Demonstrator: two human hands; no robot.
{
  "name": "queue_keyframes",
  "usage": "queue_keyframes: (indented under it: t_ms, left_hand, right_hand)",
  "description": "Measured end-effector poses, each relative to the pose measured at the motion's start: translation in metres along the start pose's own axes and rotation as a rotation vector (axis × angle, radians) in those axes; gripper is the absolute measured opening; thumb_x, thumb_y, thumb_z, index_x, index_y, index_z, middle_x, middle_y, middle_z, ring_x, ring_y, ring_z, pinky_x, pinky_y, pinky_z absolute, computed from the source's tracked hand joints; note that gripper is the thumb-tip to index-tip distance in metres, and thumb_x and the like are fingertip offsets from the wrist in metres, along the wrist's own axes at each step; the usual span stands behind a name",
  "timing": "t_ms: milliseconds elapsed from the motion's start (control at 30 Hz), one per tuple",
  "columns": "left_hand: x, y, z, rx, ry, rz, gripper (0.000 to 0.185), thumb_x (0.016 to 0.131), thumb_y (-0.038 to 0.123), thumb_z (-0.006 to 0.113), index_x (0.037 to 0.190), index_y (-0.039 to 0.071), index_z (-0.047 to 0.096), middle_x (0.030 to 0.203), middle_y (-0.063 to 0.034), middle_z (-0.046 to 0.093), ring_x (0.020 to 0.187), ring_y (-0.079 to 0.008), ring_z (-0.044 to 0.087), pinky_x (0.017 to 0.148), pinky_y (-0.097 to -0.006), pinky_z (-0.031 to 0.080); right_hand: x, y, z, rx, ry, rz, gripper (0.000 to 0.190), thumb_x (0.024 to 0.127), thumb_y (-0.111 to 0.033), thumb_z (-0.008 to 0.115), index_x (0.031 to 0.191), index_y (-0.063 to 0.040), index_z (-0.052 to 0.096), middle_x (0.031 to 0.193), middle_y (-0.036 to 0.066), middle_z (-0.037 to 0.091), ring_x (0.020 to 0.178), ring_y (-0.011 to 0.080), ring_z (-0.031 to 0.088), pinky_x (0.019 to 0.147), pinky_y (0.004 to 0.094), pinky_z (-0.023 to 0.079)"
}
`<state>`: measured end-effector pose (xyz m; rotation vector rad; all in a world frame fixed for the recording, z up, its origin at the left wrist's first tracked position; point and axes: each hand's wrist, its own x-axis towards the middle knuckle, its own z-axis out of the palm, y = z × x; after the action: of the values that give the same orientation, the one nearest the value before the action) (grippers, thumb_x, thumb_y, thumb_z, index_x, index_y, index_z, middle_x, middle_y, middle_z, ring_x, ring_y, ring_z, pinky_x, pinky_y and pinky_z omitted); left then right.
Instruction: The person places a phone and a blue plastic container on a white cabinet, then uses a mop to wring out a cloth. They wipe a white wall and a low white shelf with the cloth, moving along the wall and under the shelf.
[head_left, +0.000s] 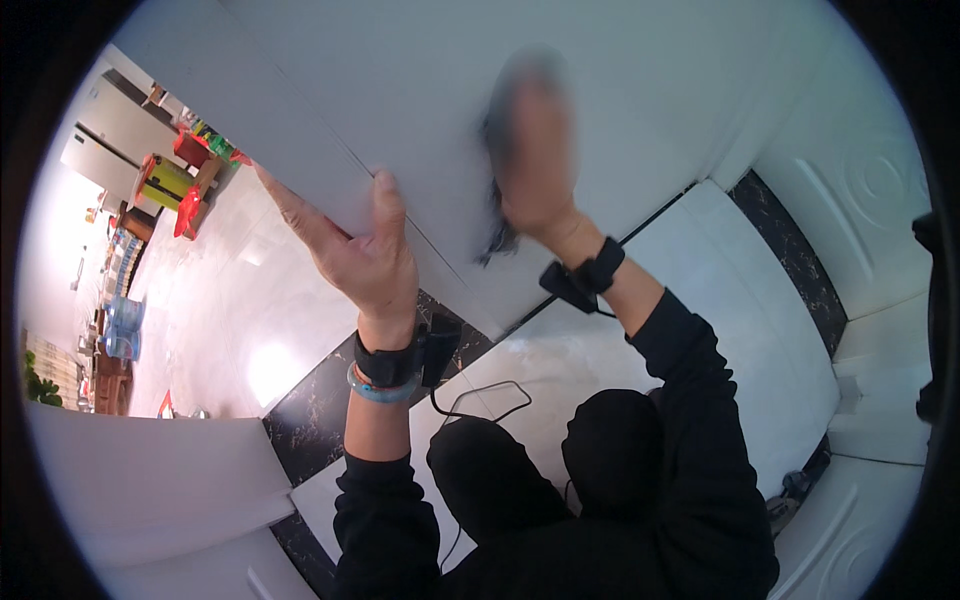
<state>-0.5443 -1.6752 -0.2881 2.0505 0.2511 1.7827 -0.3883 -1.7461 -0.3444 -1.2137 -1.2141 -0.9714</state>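
Note:
My left hand is at the outer edge of a white wall or panel, thumb apart from the fingers. Its thumb lies against the face near a thin seam, and the fingers reach along the edge, partly hidden. Nothing is held in it. Higher up and to the right, my right hand is blurred against the same white surface. A dark, ragged-edged cloth shows beneath it and along its left side, gripped or pressed by the hand; the blur hides the fingers.
Black strapped devices sit on both wrists, with a cable hanging over the pale floor. Dark marbled strips border the tiles. White moulded door panels stand at right. Water jugs and a yellow-green box are in the room at left.

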Motion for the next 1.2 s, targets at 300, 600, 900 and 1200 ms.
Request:
queue_keyframes:
  t_ms: [300, 600, 900, 1200]
  left_hand:
    - [-0.01, -0.009, -0.004, -0.24, -0.053, -0.038, 0.064, 0.102, 0.022, 0.043, 0.151, 0.003, 0.007, 0.156, -0.0147, 0.019, 0.139, -0.0221, 0.026, 0.112, -0.0368, 0.023]
    - [-0.01, -0.006, -0.005, -0.18, -0.052, -0.039, 0.062, 0.103, 0.024, 0.038, 0.152, 0.003, 0.005, 0.157, -0.0131, 0.017, 0.14, -0.0227, 0.025, 0.112, -0.035, 0.021]
    - [-0.012, -0.006, -0.002, -0.135, -0.032, -0.067, 0.067, 0.102, 0.023, 0.043, 0.151, 0.003, 0.003, 0.157, -0.0156, 0.012, 0.142, -0.024, 0.021, 0.113, -0.0371, 0.019]
    - [-0.019, -0.02, 0.006, 0.075, 0.0, 0.014, 0.093, 0.085, 0.024, 0.068, 0.151, 0.007, 0.005, 0.156, -0.0193, 0.007, 0.143, -0.0329, 0.014, 0.115, -0.0465, 0.017]
  right_hand:
    - [0.011, -0.064, 0.042, 0.172, -0.039, -0.109, 0.052, 0.086, -0.012, 0.056, 0.137, -0.004, 0.045, 0.143, 0.01, 0.046, 0.136, 0.0249, 0.038, 0.113, 0.0463, 0.02]
    - [-0.04, -0.052, -0.003, 0.042, -0.38, -0.158, 0.052, 0.086, -0.01, 0.059, 0.136, -0.008, 0.046, 0.138, 0.006, 0.053, 0.128, 0.0227, 0.049, 0.115, 0.045, 0.016]
    - [-0.017, -0.05, 0.017, -0.055, -0.302, -0.206, 0.048, 0.088, -0.013, 0.056, 0.135, -0.009, 0.046, 0.142, 0.007, 0.048, 0.133, 0.0241, 0.042, 0.117, 0.0474, 0.01]
    - [-0.015, 0.027, -0.01, -0.161, 0.145, 0.174, 0.058, 0.093, -0.01, 0.043, 0.147, -0.001, 0.024, 0.152, 0.018, 0.027, 0.142, 0.0319, 0.024, 0.117, 0.0465, 0.005]
